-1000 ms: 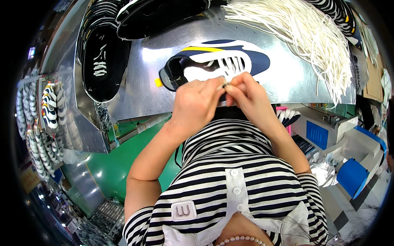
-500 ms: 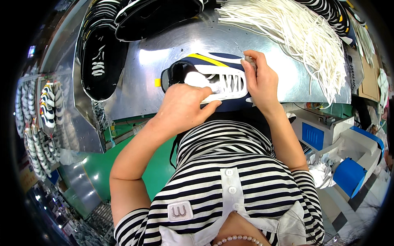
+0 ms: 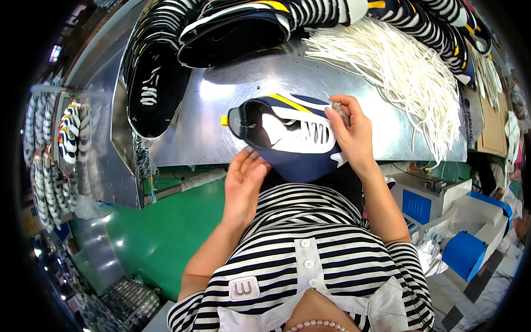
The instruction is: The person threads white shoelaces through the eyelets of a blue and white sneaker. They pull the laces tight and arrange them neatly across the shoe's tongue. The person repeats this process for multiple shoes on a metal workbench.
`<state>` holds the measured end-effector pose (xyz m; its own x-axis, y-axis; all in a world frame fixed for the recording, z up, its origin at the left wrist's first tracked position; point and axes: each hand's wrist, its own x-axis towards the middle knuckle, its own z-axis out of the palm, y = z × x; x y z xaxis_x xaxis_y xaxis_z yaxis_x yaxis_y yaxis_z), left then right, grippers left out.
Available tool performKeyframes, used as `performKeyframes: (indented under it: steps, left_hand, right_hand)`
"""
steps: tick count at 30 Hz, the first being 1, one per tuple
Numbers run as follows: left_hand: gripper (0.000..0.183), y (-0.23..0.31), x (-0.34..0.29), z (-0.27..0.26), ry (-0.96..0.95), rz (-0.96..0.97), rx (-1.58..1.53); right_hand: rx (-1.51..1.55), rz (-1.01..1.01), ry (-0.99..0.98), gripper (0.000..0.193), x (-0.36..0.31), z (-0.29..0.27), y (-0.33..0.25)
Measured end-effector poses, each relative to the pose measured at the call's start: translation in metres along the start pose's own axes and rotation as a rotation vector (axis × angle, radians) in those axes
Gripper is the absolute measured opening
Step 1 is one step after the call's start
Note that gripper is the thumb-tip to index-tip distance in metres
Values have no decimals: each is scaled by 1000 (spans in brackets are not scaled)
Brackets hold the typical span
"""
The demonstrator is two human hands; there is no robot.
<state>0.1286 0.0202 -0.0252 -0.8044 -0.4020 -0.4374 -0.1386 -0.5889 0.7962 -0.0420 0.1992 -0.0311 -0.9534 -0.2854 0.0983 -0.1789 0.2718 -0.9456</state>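
Note:
A navy shoe upper point(image 3: 310, 161) with a yellow stripe, a white laced panel and a dark heel opening lies tilted over the table's near edge, its heel to the left. My right hand point(image 3: 355, 131) grips it at the toe end, thumb on top. Something small and greyish shows between that thumb and the fingers; its kind I cannot make out. Below the heel collar, my left hand point(image 3: 243, 180) is open, fingers slightly curled and thumb apart. Its fingertips are close to the upper's near edge; whether they touch is unclear.
The metal table point(image 3: 213, 130) holds a large pile of white laces point(image 3: 398, 77) at right. Stacked shoe uppers stand at left point(image 3: 154, 91) and at the back point(image 3: 235, 44). More uppers hang on a rack point(image 3: 69, 130) far left. A grey-and-blue machine point(image 3: 431, 199) stands right.
My left hand has left the laced panel and moved down toward the near heel side, its fingers loosening. The upper has tilted, showing more of its navy side. My right hand keeps its grip.

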Motion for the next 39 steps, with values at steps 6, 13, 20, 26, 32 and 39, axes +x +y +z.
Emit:
performKeyframes:
  steps: [6,13,20,26,32,39]
  left_hand:
    - [41,66,5,9,-280,177,-236]
    - [33,179,12,0,205,348,682]
    - [25,193,76,1,364,583,1290]
    - [19,181,266,-100,505,981,1824]
    - [57,164,238,-73,445,968,1601]
    - [27,151,205,-26,439,818,1340]
  right_hand:
    - [233,124,-252,15,20,25,-22]
    - [-650,-458,206,23,95,8,14]
    - [-747,-296,138,15,117,-1,43]
    - [-781,-336,34,13,116,2,27]
    - [-774,-384,44,9,114,-11,24]
    - [128,-220,-210,8,78,0,-54]
